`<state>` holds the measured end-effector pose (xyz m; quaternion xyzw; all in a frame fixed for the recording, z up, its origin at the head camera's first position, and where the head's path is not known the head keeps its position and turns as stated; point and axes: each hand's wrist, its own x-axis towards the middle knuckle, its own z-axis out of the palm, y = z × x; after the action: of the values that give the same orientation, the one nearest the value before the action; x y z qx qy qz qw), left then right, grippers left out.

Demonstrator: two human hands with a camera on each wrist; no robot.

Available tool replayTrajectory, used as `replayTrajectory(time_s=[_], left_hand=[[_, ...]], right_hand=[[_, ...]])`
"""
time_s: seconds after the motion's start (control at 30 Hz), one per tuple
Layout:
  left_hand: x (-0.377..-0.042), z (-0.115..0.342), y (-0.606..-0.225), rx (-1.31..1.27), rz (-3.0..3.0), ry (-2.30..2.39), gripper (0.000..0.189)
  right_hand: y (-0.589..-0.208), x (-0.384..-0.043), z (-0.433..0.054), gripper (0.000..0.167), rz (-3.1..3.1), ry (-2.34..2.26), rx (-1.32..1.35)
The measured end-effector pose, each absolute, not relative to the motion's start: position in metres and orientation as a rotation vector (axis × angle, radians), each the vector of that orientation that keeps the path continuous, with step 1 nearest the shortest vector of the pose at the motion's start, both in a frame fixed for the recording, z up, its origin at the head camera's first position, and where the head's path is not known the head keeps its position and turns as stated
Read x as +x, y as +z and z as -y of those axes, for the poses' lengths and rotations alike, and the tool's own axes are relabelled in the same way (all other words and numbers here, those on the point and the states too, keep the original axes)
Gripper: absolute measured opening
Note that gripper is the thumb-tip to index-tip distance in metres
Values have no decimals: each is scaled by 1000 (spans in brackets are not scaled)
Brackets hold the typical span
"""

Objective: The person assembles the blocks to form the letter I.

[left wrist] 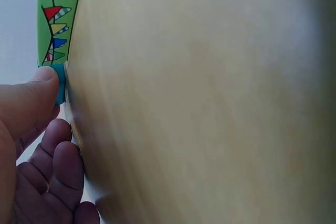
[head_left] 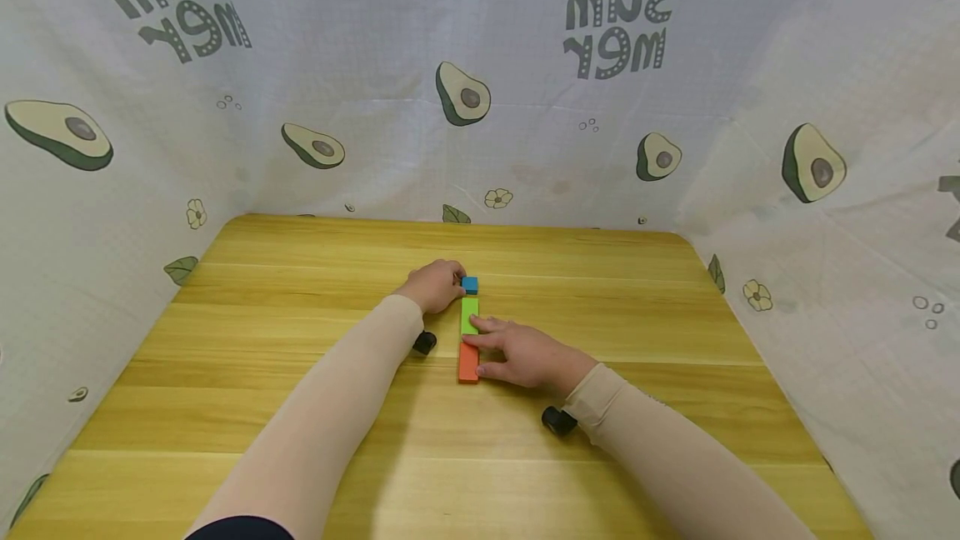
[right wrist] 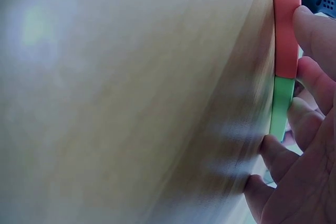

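Observation:
A small blue block sits at the far end of a line of blocks on the table. My left hand pinches it between thumb and fingers; in the left wrist view the thumb lies over the blue block. Just nearer comes a long green block, its side printed with little flags in the left wrist view. End to end with it is a red block. My right hand lies spread along the right side, thumb at the red block, fingertips on the green block.
The wooden table stands against a pale curtain printed with avocados and lettering, which hangs on three sides. Small black wrist cameras sit below both wrists, close over the wood.

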<state>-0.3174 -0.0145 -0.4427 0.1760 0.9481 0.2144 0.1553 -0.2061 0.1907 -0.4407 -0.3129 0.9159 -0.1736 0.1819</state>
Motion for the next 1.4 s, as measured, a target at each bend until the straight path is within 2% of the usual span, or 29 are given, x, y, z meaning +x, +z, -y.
replayTrajectory(time_s=[1.03,1.4], left_hand=[[-318,16,-443,520,-2706,634,42],[-321,39,-439,499,-2707,594,48]], right_hand=[[-442,-206,-190,60,-2587,-501,-865],[-442,-206,-189,59,-2590,-496,-864]])
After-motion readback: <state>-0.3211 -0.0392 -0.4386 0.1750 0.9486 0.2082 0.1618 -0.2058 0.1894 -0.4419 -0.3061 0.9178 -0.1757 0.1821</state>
